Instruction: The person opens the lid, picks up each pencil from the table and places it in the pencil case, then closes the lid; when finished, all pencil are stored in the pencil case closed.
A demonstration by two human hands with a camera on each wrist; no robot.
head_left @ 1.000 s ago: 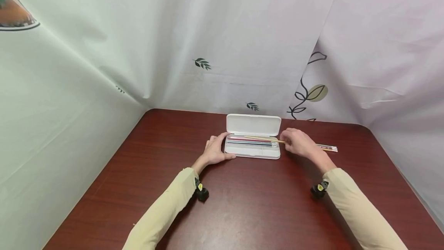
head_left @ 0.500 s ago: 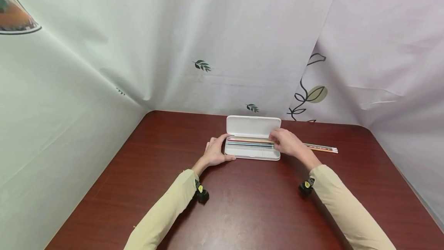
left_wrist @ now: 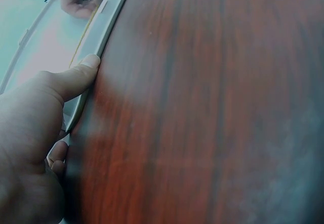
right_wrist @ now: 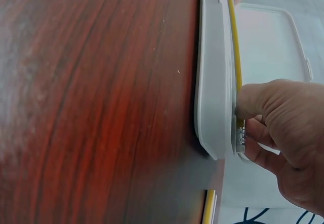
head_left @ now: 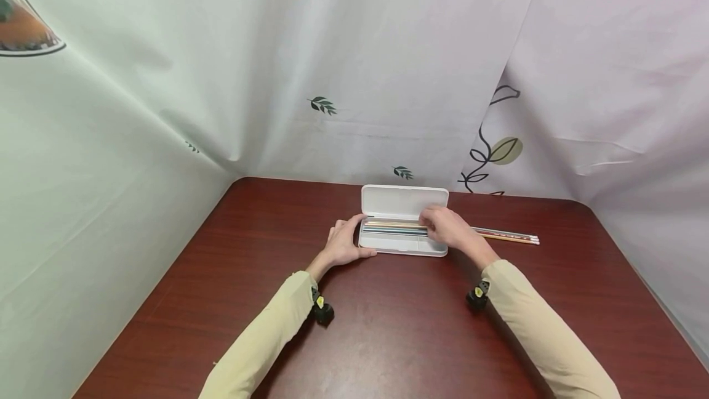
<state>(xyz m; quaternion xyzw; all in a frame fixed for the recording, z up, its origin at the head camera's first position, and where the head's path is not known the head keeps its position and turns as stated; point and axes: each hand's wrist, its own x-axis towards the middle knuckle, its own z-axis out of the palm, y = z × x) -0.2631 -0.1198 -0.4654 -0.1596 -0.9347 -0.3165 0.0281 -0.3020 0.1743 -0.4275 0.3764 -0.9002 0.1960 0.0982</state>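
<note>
A white pencil case [head_left: 388, 242] stands on the table with its lid [head_left: 396, 201] raised at the back. My left hand [head_left: 342, 242] grips the left end of the case, thumb along the front edge. Between thumb and fingers, my right hand [head_left: 447, 228] pinches a yellow pencil [right_wrist: 235, 46] near its metal-banded end. The pencil lies lengthwise over the inside of the case. Several other pencils [head_left: 390, 231] lie side by side in the case, their right ends hidden behind the right hand.
On the table to the right of the case lie several loose pencils [head_left: 509, 236], partly covered by the right wrist. The dark red wooden table [head_left: 388, 325] meets a hanging white printed cloth [head_left: 354, 140] at its back edge.
My right hand has moved left over the case with the yellow pencil, which has gone from slanting across the right end to lying along the case. The left hand has stayed put.
</note>
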